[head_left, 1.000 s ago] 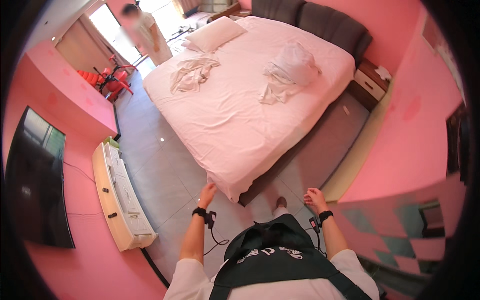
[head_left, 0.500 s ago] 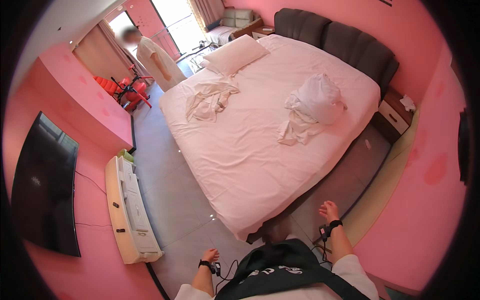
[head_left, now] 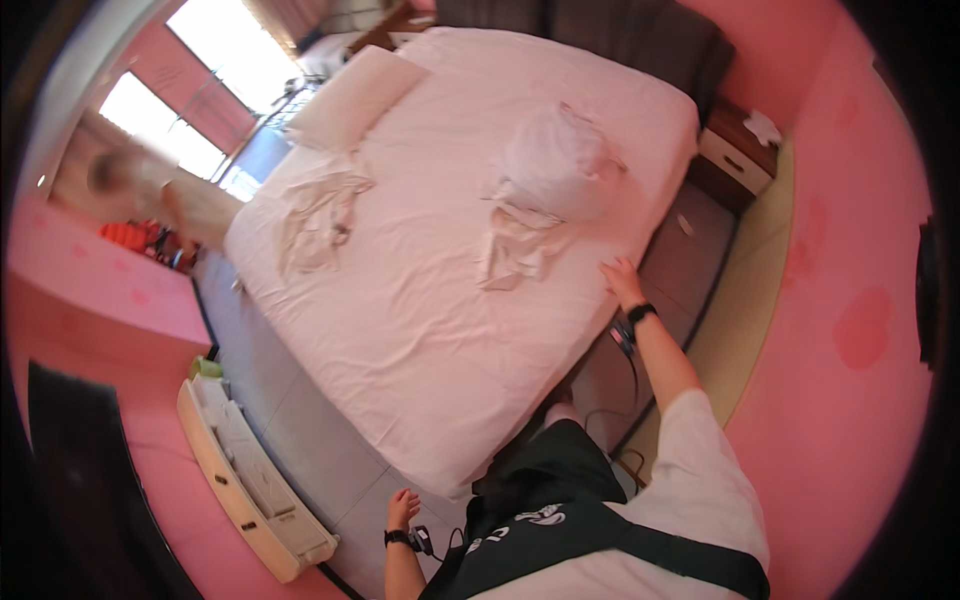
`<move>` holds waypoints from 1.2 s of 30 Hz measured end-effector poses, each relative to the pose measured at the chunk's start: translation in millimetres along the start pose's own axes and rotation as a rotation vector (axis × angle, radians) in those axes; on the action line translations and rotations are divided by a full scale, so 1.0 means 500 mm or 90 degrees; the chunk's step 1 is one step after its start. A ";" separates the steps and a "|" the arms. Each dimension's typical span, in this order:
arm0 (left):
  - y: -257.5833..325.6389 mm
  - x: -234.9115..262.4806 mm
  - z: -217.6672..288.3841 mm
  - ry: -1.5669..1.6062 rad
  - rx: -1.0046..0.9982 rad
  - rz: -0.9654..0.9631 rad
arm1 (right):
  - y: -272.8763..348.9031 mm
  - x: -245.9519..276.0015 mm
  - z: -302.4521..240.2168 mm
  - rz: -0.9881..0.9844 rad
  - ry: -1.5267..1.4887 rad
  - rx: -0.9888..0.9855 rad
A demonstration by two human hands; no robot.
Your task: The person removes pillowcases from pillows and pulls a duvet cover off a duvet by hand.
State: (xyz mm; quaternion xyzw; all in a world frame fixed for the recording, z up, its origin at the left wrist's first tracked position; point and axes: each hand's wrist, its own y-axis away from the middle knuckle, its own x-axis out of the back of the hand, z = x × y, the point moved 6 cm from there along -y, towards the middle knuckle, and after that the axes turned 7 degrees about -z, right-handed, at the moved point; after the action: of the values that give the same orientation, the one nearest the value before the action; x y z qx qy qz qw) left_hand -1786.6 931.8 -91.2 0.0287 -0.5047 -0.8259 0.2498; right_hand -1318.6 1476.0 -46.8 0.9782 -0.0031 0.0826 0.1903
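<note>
While leaning along the bed's side, right hand (head_left: 622, 281) flat at the edge of the wide white-sheeted bed (head_left: 420, 330), fingers spread, touching the sheet.

Crumpled white linen bundle (head_left: 550, 170) up and left of that hand, near but apart, long axis running from the rounded top down to a flat tail (head_left: 515, 250) closest to the fingers. Left hand (head_left: 402, 508) low by the bed's foot corner, loosely open, holding nothing, well apart from the bundle; right far nearer. Second rumpled white cloth (head_left: 318, 215) farther left, white rectangular pillow (head_left: 355, 95) beyond. Another person (head_left: 150, 195) blurred at the far side. Dark-topped nightstand (head_left: 735, 160) by the headboard; low white cabinet (head_left: 250, 490) along the pink wall.
</note>
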 end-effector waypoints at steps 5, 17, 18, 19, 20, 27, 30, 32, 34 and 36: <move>0.066 -0.024 0.005 0.018 0.087 0.014 | -0.262 0.018 0.020 -0.012 0.012 0.064; 0.223 -0.041 -0.027 0.083 0.212 0.173 | -0.423 -0.061 -0.118 0.004 0.552 0.152; 0.214 -0.050 -0.039 0.092 0.211 0.165 | -0.431 -0.070 -0.106 -0.030 0.556 0.143; 0.202 -0.051 -0.046 0.108 0.200 0.163 | -0.437 -0.082 -0.087 -0.063 0.561 0.132; 0.196 -0.049 -0.054 0.127 0.195 0.151 | -0.437 -0.087 -0.066 -0.064 0.538 0.178; 0.097 0.000 -0.034 0.141 0.086 0.105 | -0.246 -0.183 -0.142 -0.248 0.402 0.267; 0.047 0.043 -0.014 0.153 0.009 0.074 | -0.095 -0.254 -0.236 -0.292 0.355 0.273; 0.010 0.083 -0.009 0.135 -0.024 0.038 | 0.010 -0.277 -0.252 -0.260 0.369 0.360; -0.041 0.123 -0.012 0.127 -0.067 -0.022 | 0.127 -0.325 -0.228 -0.260 0.330 0.462; -0.096 0.145 -0.002 0.053 -0.095 -0.078 | 0.246 -0.406 -0.192 -0.361 0.354 0.292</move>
State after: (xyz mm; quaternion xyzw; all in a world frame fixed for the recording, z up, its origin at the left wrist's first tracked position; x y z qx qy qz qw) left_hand -1868.3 916.7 -117.6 0.0754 -0.4279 -0.8731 0.2211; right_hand -1538.9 1392.6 53.4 0.8979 0.3345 0.2853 -0.0228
